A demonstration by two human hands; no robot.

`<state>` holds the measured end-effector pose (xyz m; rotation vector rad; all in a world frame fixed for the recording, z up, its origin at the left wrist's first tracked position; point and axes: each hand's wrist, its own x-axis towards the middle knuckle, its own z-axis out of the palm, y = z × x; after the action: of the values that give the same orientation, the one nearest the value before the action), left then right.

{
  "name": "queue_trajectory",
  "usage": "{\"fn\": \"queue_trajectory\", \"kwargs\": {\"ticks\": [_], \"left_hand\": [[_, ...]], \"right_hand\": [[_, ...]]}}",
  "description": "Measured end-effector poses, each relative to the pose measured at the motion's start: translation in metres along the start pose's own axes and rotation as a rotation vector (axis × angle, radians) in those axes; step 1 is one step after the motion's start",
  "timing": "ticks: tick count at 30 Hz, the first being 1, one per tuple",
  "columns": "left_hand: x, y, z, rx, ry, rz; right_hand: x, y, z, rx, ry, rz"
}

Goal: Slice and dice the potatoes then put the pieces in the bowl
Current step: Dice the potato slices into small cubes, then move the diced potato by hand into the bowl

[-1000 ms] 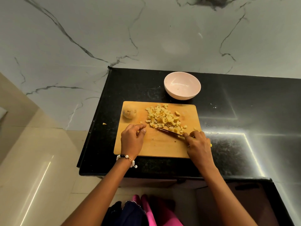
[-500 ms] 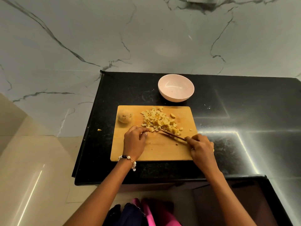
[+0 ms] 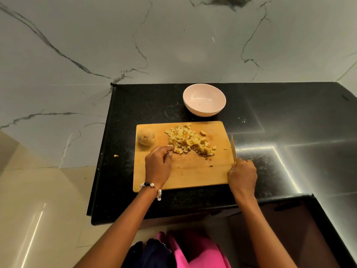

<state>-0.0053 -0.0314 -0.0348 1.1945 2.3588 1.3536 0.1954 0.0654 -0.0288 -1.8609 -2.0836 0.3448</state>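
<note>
Left hand (image 3: pixel 157 166) fingers curled at near edge of diced potato pile (image 3: pixel 190 141) mid cutting board (image 3: pixel 185 171) | right hand (image 3: pixel 242 174) grips knife (image 3: pixel 233 150), blade up at board's right edge | whole potato (image 3: pixel 146 137) board far-left | bowl (image 3: pixel 204 100) behind board on worktop (image 3: pixel 289 117)

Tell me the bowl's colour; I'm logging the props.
The bowl is pale pink, plain with no pattern, seen best in the head view.
</note>
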Motion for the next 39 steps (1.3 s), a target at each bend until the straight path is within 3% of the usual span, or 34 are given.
{"fn": "queue_trajectory", "kwargs": {"ticks": [6,12,16,22,25,28,31,33,39], "left_hand": [[0.004,-0.002,0.002,-0.015,-0.021,0.027],[0.012,-0.001,0.013,0.004,-0.018,0.045],[0.024,-0.002,0.027,0.000,0.002,0.017],[0.043,-0.002,0.044,0.038,-0.064,-0.011],[0.051,-0.003,0.050,0.086,-0.082,-0.028],[0.058,-0.006,0.055,0.150,-0.091,-0.031],[0.067,-0.009,0.063,0.213,-0.096,-0.015],[0.070,-0.009,0.069,0.247,-0.106,-0.017],[0.074,-0.003,0.078,0.221,-0.096,-0.015]], "right_hand": [[-0.011,-0.025,0.015,-0.078,-0.053,-0.174],[-0.007,-0.029,0.014,-0.005,-0.097,-0.359],[0.018,-0.014,0.008,0.027,-0.040,-0.314],[0.048,-0.007,0.022,0.079,-0.172,-0.247],[0.054,-0.008,0.022,-0.049,-0.090,-0.258],[0.059,-0.018,0.020,0.121,-0.005,-0.416],[0.065,-0.040,0.029,0.368,-0.200,-0.512],[0.068,-0.053,0.042,0.350,-0.337,-0.521],[0.095,-0.072,0.068,0.247,-0.362,-0.639]]}}
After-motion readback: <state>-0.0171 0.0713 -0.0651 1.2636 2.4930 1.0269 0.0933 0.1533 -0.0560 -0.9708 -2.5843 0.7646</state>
